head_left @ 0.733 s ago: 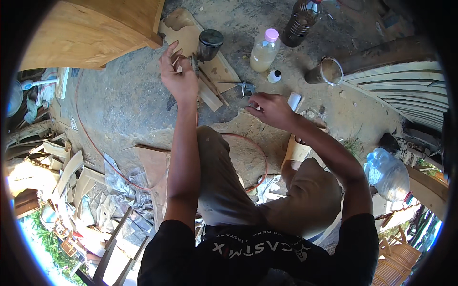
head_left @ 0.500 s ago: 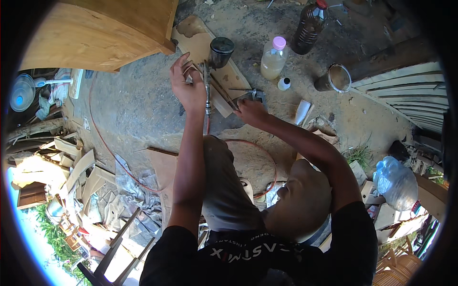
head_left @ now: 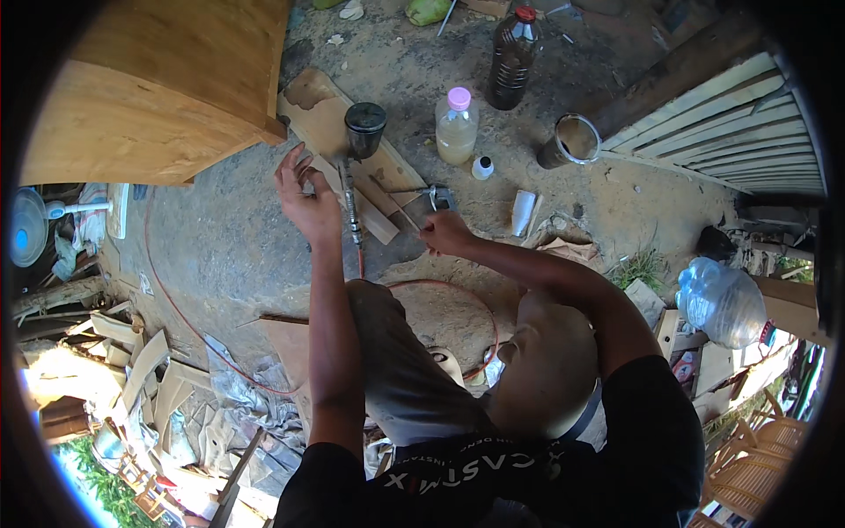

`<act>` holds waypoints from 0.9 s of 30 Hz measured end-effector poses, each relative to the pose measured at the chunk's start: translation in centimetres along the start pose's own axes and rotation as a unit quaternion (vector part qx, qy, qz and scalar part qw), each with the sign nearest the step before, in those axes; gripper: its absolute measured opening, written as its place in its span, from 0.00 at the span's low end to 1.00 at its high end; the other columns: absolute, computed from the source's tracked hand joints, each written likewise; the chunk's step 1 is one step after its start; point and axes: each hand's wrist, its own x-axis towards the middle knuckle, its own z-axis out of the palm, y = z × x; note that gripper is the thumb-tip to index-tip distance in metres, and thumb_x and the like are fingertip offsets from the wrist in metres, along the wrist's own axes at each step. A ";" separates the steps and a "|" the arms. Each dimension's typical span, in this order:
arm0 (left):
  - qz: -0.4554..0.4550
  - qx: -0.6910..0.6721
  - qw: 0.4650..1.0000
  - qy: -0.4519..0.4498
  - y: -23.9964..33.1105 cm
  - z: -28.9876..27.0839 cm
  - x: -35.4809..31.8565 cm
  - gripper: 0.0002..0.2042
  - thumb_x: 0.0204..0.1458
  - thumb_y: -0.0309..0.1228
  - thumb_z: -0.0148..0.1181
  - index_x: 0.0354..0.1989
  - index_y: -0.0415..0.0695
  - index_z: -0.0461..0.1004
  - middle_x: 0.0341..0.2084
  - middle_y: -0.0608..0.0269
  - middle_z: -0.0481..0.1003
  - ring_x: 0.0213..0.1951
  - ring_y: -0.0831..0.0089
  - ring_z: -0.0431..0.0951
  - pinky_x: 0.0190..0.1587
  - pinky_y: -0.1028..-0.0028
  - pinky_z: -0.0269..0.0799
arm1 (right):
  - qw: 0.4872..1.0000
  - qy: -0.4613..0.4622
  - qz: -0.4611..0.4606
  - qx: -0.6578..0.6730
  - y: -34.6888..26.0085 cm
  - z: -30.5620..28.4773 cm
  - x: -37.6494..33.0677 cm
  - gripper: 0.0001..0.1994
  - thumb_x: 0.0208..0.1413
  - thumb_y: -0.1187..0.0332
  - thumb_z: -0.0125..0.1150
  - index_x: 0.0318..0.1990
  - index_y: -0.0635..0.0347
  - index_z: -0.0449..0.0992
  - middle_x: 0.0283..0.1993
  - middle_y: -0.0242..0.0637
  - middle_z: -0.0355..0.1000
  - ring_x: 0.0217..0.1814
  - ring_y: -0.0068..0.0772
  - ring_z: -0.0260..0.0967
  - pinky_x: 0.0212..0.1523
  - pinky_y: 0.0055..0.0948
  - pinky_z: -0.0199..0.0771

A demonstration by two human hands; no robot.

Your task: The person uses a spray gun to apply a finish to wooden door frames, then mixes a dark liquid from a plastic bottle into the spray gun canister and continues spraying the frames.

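My left hand (head_left: 308, 201) is raised beside the spray gun (head_left: 350, 198), its fingers loosely bent and apart, with nothing visible in them. The gun has a black cup (head_left: 364, 130) on top and lies over a flat board (head_left: 319, 92). My right hand (head_left: 447, 233) is closed round the near end of a thin stick (head_left: 407, 216), which points away toward the board. Just beyond that hand lies a small metal tool (head_left: 433, 195) with a long thin arm. An orange hose (head_left: 361, 262) runs from the gun's lower end.
A wooden cabinet (head_left: 150, 114) stands at the far left. Ahead to the right are a pink-capped bottle (head_left: 457, 136), a dark red-capped bottle (head_left: 513, 66), a small white-capped bottle (head_left: 482, 168) and an open cup (head_left: 572, 145). Scrap wood (head_left: 167, 378) lies heaped at the left.
The view has shifted, so most things sit further left and lower. My right hand has drawn back a little from the metal tool. My left hand is still raised by the spray gun.
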 end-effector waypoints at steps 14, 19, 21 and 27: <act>-0.005 -0.079 0.996 -0.049 3.2 5.3 -0.6 0.25 0.51 0.10 0.50 0.58 0.40 0.75 0.53 0.53 0.72 0.51 0.63 0.81 0.52 0.68 0.76 | 0.813 0.552 -0.083 -0.166 -12.3 -28.4 -33.6 0.06 0.64 0.72 0.64 0.45 0.61 0.83 0.34 0.34 0.80 0.34 0.21 0.78 0.35 0.23 0.78; 0.022 -0.075 0.994 -0.074 3.2 7.2 -0.8 0.26 0.50 0.10 0.50 0.58 0.40 0.75 0.55 0.53 0.73 0.50 0.63 0.81 0.52 0.67 0.76 | 0.781 0.447 -0.145 -0.412 -10.1 -30.2 -23.6 0.05 0.59 0.72 0.61 0.41 0.61 0.79 0.34 0.46 0.80 0.36 0.48 0.80 0.38 0.43 0.79; 0.027 -0.067 0.994 -0.081 3.0 7.1 -0.9 0.26 0.50 0.10 0.50 0.58 0.40 0.75 0.55 0.53 0.73 0.50 0.63 0.81 0.52 0.67 0.76 | 0.791 0.420 -0.112 -0.430 -7.3 -30.3 -18.3 0.04 0.58 0.71 0.61 0.39 0.60 0.78 0.34 0.47 0.79 0.38 0.54 0.79 0.40 0.49 0.78; 0.006 -0.045 0.998 -0.050 2.1 4.6 -0.7 0.26 0.50 0.10 0.50 0.58 0.42 0.76 0.52 0.53 0.73 0.50 0.63 0.80 0.52 0.67 0.76 | 0.822 0.302 -0.039 -0.481 -3.3 -30.6 -13.5 0.07 0.57 0.66 0.61 0.38 0.59 0.78 0.33 0.49 0.79 0.39 0.56 0.79 0.40 0.51 0.79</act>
